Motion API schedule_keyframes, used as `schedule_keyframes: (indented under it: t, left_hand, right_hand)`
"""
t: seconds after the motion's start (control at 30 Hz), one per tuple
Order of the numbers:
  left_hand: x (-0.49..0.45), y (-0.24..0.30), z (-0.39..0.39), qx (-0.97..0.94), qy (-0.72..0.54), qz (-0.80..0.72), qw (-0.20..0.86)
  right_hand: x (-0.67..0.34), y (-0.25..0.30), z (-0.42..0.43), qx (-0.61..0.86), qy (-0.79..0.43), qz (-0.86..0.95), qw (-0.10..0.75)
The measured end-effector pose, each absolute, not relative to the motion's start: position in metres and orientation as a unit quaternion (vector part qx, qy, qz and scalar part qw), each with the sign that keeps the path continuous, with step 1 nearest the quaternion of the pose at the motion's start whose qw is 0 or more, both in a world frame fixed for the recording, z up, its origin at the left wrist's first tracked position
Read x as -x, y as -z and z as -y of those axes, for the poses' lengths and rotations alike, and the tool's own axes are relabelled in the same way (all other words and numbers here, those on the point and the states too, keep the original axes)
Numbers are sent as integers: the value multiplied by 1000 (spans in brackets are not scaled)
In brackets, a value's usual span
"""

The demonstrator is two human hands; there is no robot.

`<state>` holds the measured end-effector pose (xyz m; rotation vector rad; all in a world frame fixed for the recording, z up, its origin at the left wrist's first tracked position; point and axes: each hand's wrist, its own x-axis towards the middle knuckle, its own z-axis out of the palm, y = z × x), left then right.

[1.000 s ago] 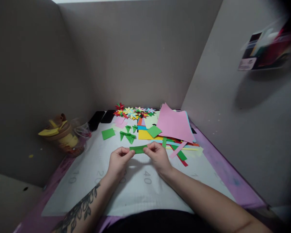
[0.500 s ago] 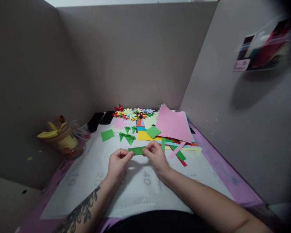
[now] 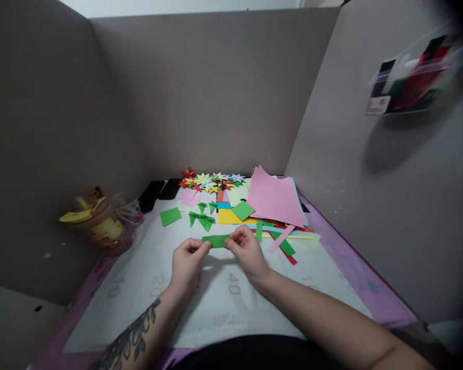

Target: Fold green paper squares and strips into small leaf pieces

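A narrow green strip of paper (image 3: 216,241) is stretched between my two hands, a little above the white sheet. My left hand (image 3: 189,259) pinches its left end between thumb and fingers. At the right end, my right hand (image 3: 249,252) grips it the same way. Just beyond my hands lie several small folded green paper pieces (image 3: 204,222). Left of those rests a flat green paper rectangle (image 3: 170,216), and another green paper square (image 3: 243,209) sits on the coloured papers to the right.
Several folded paper stars (image 3: 206,181) are heaped at the back. Pink sheets (image 3: 273,198) and coloured strips (image 3: 287,241) lie to the right. A pot (image 3: 100,221) and two black phone-like slabs (image 3: 153,195) stand left. A plastic holder (image 3: 409,82) hangs on the right wall.
The camera view has shifted slightly. Both hands keep hold of the green paper strip in nearly the same place; its face is turned a little more upright to me.
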<state>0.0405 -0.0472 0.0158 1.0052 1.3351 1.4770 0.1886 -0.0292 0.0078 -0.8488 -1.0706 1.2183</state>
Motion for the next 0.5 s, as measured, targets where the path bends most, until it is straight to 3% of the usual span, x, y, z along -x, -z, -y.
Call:
schedule_keyframes:
  t: [0.5]
  left_hand:
    - [-41,-11,49,-428,-589,-556,401]
  right_hand:
    - [-188,-3,30,395,-483,505,596]
